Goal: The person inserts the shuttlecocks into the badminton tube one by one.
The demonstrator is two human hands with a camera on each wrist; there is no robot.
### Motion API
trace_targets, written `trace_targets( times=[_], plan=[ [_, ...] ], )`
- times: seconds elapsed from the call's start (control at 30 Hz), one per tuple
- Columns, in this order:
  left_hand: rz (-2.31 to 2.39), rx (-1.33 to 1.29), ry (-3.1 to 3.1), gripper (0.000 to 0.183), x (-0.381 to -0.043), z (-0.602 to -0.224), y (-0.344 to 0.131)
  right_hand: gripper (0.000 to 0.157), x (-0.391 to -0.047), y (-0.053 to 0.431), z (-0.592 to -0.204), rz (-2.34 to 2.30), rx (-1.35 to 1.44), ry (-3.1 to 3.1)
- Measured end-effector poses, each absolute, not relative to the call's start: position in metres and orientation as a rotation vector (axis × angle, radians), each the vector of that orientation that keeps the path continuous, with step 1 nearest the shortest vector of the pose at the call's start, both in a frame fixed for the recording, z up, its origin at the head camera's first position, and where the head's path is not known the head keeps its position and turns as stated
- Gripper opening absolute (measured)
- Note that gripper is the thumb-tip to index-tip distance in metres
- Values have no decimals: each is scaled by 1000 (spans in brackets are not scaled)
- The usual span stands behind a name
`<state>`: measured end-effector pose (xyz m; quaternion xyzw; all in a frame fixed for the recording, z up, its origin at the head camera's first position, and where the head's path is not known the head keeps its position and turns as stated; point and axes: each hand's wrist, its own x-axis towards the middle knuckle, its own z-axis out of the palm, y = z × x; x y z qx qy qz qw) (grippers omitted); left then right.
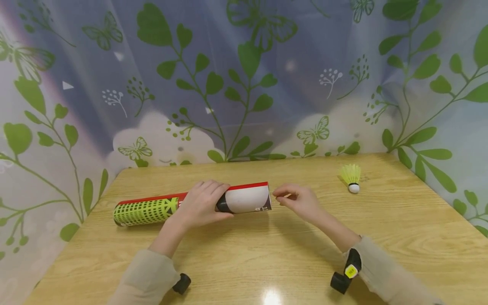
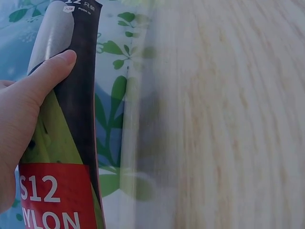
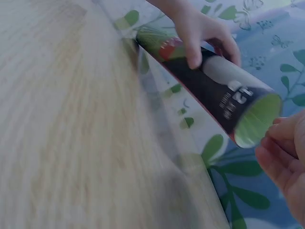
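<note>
A long shuttlecock tube (image 1: 245,199) with red, black and white print and a yellow-green patterned end lies across the table, tilted slightly. My left hand (image 1: 203,202) grips it round the middle, thumb along the near side; in the left wrist view the thumb presses the black and silver print beside a red "S12" label. My right hand (image 1: 301,201) is just off the tube's right end, fingers loosely bent toward the thumb, with nothing visible between them. In the right wrist view its fingertips (image 3: 274,136) are right at the open mouth, which shows yellow-green inside.
A yellow shuttlecock (image 1: 351,178) with a white tip stands apart at the back right of the wooden table (image 1: 400,220). A curtain (image 1: 244,106) with leaves and butterflies hangs along the table's back and sides. Black wrist cameras (image 1: 345,273) sit at both sleeves.
</note>
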<state>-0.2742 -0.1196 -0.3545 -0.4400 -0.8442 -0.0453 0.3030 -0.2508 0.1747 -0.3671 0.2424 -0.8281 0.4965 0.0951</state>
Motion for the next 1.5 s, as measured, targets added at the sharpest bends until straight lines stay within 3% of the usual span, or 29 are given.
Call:
trace_targets(
  times=[0.27,0.8,1.07,1.5],
  plan=[
    [-95,-1175,-2235,69,-274,-358,-123,22,-270,234,-365,1291,649,-2620],
    [-68,-1170,-2247,69,-275,-358,-126,42,-304,347,-350,1004,238,-2747],
    [-75,-1177,-2240,70,-275,-359,-125,48,-314,368,-352,943,175,-2812],
    [-86,-1173,-2256,69,-275,-358,-123,54,-321,383,-357,928,294,-2948]
  ],
)
